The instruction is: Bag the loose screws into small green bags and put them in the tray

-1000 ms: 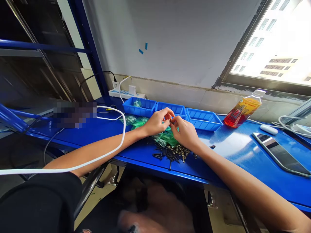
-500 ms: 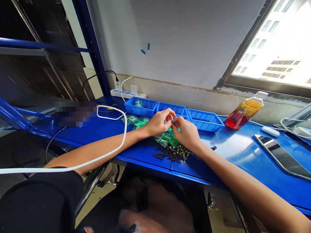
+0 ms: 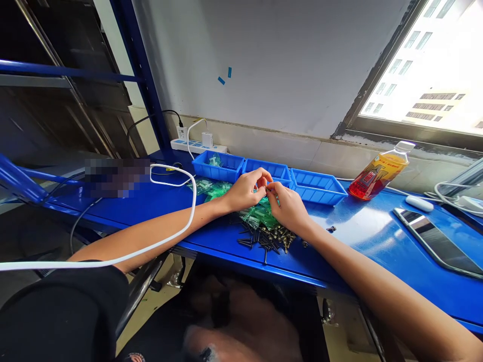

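The left hand (image 3: 247,191) and right hand (image 3: 290,205) pinch a tiny piece (image 3: 267,190) between them, its kind unclear. Green packets (image 3: 254,217) and loose screws (image 3: 277,235) lie below on the blue surface (image 3: 362,251).

Glossy blue desk (image 3: 358,221), smooth plastic and dull-to-shiny metal.
The desk mirrors window light like painted metal; the ribbed bins (image 3: 322,188) at centre are smooth blue plastic, the green bags (image 3: 260,216) before them crinkled, shiny film. Lower centre, dark screws (image 3: 245,243) look dull, brass-toned fittings (image 3: 289,239) brighter. At right, a clear plastic bottle (image 3: 379,173) and a glassy phone (image 3: 437,241); lower left, matt black cloth (image 3: 64,306). The small piece (image 3: 267,190) between the fingers (image 3: 261,192) may be metal, though it shows poorly.
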{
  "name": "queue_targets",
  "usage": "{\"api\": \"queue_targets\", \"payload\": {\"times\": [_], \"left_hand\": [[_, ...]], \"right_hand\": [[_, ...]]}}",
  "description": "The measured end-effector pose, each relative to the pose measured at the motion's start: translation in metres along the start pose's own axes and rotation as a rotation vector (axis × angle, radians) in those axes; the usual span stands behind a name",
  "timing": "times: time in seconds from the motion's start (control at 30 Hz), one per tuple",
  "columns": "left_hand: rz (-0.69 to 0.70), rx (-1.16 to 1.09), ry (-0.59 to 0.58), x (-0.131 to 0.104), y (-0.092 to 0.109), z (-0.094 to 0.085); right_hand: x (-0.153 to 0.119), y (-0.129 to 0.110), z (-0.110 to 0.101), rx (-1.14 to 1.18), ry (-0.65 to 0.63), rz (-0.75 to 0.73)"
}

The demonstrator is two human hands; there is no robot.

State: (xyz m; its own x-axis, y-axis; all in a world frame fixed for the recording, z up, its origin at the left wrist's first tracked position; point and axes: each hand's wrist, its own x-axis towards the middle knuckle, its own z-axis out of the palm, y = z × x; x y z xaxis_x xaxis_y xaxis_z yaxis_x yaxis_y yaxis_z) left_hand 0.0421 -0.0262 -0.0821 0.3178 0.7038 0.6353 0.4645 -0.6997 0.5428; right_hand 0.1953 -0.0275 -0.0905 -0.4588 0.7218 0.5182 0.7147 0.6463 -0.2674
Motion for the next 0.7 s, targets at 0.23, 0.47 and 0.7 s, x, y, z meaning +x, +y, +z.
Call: {"api": "queue_targets", "payload": {"times": [0.23, 0.47, 0.7], "left_hand": [[-0.005, 0.006, 0.001, 0.0004, 0.0013, -0.0012], [-0.027, 0.002, -0.005, 0.0004, 0.0021, -0.0009], [-0.025, 0.008, 0.0, 0.0006, 0.002, -0.0006]], "right_hand": [[0.0001, -0.0063, -0.0034, -0.014, 0.035, 0.055], [0.0001, -0.009, -0.0043, -0.04, 0.054, 0.117], [0.0, -0.0054, -0.0029, 0.001, 0.039, 0.062]]}}
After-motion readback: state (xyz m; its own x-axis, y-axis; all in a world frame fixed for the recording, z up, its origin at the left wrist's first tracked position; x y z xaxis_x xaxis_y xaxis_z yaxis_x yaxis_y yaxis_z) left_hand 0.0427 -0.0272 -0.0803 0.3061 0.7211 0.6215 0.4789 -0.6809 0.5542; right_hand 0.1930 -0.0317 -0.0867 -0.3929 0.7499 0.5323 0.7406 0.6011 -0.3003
